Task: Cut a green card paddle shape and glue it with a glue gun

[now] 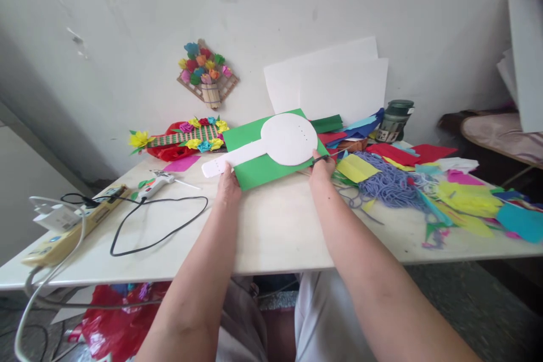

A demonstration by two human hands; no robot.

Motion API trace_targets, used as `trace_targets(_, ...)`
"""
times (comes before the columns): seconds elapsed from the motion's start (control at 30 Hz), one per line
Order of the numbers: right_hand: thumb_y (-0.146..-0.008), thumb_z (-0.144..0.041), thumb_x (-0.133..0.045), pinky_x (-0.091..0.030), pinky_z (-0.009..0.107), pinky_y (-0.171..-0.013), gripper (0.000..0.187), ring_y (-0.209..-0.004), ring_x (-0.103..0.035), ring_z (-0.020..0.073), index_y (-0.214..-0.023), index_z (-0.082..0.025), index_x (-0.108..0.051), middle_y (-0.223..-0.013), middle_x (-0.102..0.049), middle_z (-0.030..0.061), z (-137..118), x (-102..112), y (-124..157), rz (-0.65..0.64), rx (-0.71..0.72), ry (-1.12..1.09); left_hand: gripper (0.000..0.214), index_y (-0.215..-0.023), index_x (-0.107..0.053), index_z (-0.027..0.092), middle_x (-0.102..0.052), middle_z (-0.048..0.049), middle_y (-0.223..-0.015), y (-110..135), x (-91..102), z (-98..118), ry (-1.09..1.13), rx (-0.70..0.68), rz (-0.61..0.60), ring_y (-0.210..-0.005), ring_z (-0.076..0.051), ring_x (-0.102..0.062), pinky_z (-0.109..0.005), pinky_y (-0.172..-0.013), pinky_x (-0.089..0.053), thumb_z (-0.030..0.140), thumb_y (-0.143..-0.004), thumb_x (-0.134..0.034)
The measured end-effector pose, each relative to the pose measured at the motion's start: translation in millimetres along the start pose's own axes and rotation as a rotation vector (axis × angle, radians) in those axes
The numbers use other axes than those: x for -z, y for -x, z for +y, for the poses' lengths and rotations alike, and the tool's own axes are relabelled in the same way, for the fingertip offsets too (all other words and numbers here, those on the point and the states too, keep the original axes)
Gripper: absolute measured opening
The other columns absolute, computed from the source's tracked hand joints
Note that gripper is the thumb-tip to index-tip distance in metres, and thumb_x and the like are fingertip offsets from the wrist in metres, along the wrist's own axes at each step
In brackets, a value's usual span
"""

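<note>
My left hand (228, 181) rests on the white bench (271, 232). Its fingers press down on the straight handle end of a white paper cutout shaped like a round paddle (280, 142). The cutout lies on top of a flat green paper sheet (258, 169), and both sit in the middle of the bench, toward the wall.

My right hand (322, 167) is at the right edge of the round part of the cutout. It is curled around a thin dark tool (335, 155), maybe a pen or pencil. I cannot tell just what it is. The tool's end sticks out to the right, low over the paper.

To the right of my right hand lies a yellow paper piece (356, 168). Just past it is a heap of blue-purple yarn (392, 184). Many bright paper scraps (466, 198) are spread over the right side of the bench.

On the left lies a white glue gun (156, 185) with a black cord (156, 226). The cord runs to a tan power strip (72, 226) at the left edge.

Behind the green sheet, a striped craft piece with paper flowers (186, 137) lies near the wall. A small paper flower bouquet (206, 74) hangs on the wall above it. Big white paper sheets (339, 85) lean against the wall, and a dark green jar (395, 120) stands beside them.
</note>
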State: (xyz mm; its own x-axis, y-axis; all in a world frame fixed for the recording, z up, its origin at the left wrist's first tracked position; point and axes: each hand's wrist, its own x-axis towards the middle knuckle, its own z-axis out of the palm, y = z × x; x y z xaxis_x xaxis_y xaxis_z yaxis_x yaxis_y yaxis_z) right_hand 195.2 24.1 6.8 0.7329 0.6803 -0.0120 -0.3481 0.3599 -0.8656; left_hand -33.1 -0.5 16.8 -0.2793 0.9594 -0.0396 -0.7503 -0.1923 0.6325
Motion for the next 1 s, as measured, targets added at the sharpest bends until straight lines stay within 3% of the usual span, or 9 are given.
trace_targets(0.1, -0.061, -0.027, -0.068, -0.039, 0.017, -0.038, 0.032, -0.052, -0.051, 0.0074, -0.085, -0.018, -0.050, -0.076, -0.058, -0.0018, -5, -1, 2, 0.049, -0.083, -0.012, 0.031, -0.115, -0.053, 0.021, -0.068, -0.0037, -0.097, 0, 0.5, 1, 0.006, -0.001, 0.003, -0.091, -0.015, -0.064, -0.030, -0.087, -0.048, 0.029, -0.085, -0.049)
trace_targets(0.27, -0.058, -0.020, -0.068, -0.032, 0.016, -0.032, 0.027, -0.041, -0.043, 0.0045, -0.077, -0.018, -0.048, -0.062, -0.053, -0.0072, -9, -4, 6, 0.004, -0.062, -0.035, 0.036, -0.118, -0.050, 0.023, -0.067, -0.0036, -0.100, -2, 3.3, 1, -0.022, 0.043, -0.059, -0.094, -0.016, -0.062, -0.032, -0.089, -0.047, 0.033, -0.084, -0.051)
trace_targets(0.47, -0.056, -0.023, -0.070, -0.027, 0.017, -0.030, 0.030, -0.036, -0.040, 0.0044, -0.073, -0.019, -0.046, -0.055, -0.050, -0.0093, -9, -6, 10, -0.052, -0.039, -0.080, 0.040, -0.116, -0.053, 0.022, -0.066, -0.0062, -0.105, 2, 4.6, 2, -0.107, 0.081, -0.128, -0.103, -0.022, -0.058, -0.039, -0.091, -0.046, 0.036, -0.079, -0.057)
trace_targets(0.6, -0.056, -0.023, -0.071, -0.027, 0.017, -0.030, 0.031, -0.035, -0.040, 0.0041, -0.071, -0.019, -0.044, -0.054, -0.049, -0.0104, -10, -7, 14, -0.070, -0.012, -0.078, 0.043, -0.115, -0.054, 0.021, -0.067, -0.0067, -0.102, 7, 3.9, 1, -0.155, 0.118, -0.178, -0.098, -0.022, -0.061, -0.040, -0.093, -0.045, 0.030, -0.074, -0.064)
trace_targets(0.9, -0.050, -0.035, -0.075, -0.029, 0.016, -0.028, 0.039, -0.036, -0.044, 0.0051, -0.073, -0.019, -0.047, -0.056, -0.053, -0.0084, -4, -8, 14, -0.201, -0.067, -0.136, 0.034, -0.109, -0.057, 0.018, -0.069, -0.0066, -0.094, 5, 4.1, 3, -0.128, 0.136, -0.120, -0.094, -0.023, -0.063, -0.042, -0.092, -0.045, 0.020, -0.075, -0.062)
trace_targets(1.0, -0.051, -0.039, -0.075, -0.030, 0.016, -0.028, 0.042, -0.036, -0.043, 0.0041, -0.076, -0.019, -0.047, -0.057, -0.052, -0.0088, -6, -7, 15, -0.168, -0.073, -0.139, 0.033, -0.109, -0.056, 0.018, -0.068, -0.0070, -0.094, 4, 4.3, 3, -0.131, 0.152, -0.118, -0.093, -0.023, -0.063, -0.042, -0.092, -0.045, 0.021, -0.076, -0.060)
